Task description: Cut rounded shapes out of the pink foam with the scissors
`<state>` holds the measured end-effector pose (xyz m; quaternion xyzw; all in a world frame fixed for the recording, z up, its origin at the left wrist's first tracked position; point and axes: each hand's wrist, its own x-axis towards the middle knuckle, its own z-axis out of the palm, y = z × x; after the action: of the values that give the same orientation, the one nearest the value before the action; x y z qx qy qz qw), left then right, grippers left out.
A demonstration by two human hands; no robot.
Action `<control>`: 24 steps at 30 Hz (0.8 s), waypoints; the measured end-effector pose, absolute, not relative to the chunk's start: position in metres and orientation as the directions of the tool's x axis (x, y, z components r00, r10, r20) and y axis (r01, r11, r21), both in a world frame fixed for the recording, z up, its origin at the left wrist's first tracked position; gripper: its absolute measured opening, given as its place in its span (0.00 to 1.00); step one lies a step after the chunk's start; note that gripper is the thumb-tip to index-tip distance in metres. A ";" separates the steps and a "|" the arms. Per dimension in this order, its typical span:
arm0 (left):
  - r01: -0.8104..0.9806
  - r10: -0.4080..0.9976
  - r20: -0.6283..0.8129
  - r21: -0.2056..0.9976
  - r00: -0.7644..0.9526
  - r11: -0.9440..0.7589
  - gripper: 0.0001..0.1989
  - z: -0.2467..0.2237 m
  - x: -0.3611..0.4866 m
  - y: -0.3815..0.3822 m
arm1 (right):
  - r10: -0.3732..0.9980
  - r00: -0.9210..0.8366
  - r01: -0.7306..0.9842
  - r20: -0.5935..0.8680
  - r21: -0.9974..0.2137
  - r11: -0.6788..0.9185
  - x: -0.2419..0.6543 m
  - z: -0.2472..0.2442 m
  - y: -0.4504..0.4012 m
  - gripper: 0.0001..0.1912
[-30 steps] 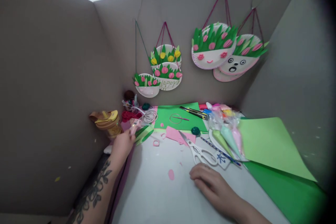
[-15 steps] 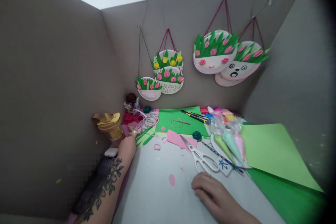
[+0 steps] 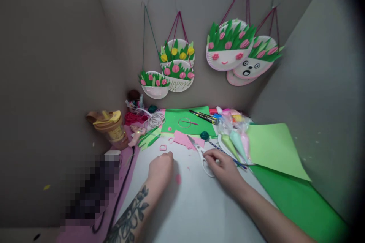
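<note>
Scissors (image 3: 201, 153) under right hand (image 3: 224, 165) fingers, left hand (image 3: 160, 167) curled loosely, pink scraps (image 3: 185, 139) beyond.

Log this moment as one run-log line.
left hand: on grey table, beside small pink paper oval | right hand: on white-handled scissors | behind: pink paper scraps, green paper sheet
</note>
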<state>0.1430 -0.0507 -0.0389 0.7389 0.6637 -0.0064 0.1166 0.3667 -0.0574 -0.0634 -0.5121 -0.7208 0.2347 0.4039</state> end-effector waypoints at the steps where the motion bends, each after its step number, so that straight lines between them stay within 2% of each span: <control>1: 0.976 0.975 -0.171 0.191 0.140 -0.107 0.13 -0.043 0.142 -0.051 | 0.930 -0.131 0.555 0.342 -0.753 0.355 0.364 -0.063 -0.055 0.09; 4: 0.916 0.953 -0.171 0.360 0.251 -0.177 0.13 -0.052 0.135 -0.053 | 0.921 -0.144 0.565 0.363 -0.733 0.378 0.353 -0.073 -0.057 0.09; 7: 0.821 0.904 -0.163 0.505 0.395 -0.268 0.11 -0.057 0.130 -0.056 | 0.875 -0.286 0.547 0.390 -0.684 0.483 0.339 -0.087 -0.066 0.09; 10: 0.794 0.876 -0.168 0.523 0.452 -0.309 0.08 -0.057 0.131 -0.060 | 0.820 -0.398 0.516 0.411 -0.639 0.570 0.331 -0.092 -0.072 0.09; 14: 0.741 0.860 -0.170 0.602 0.481 -0.296 0.06 -0.058 0.131 -0.058 | 0.808 -0.423 0.508 0.410 -0.631 0.586 0.330 -0.092 -0.074 0.08; 17: 0.697 0.890 -0.125 0.673 0.438 -0.248 0.06 -0.062 0.127 -0.053 | 0.804 -0.434 0.502 0.405 -0.633 0.590 0.332 -0.093 -0.073 0.08; 19: 0.710 0.925 -0.093 0.671 0.368 -0.215 0.06 -0.066 0.123 -0.048 | 0.805 -0.432 0.506 0.407 -0.629 0.590 0.333 -0.094 -0.072 0.08; 24: 0.795 0.957 -0.121 0.590 0.265 -0.145 0.09 -0.072 0.121 -0.042 | 0.813 -0.433 0.589 0.389 -0.561 0.582 0.333 -0.087 -0.055 0.08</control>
<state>0.1210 -0.0422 -0.0722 0.7431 0.5891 0.1430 0.2833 0.3327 -0.0551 -0.0869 -0.4232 -0.8285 0.1733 0.3233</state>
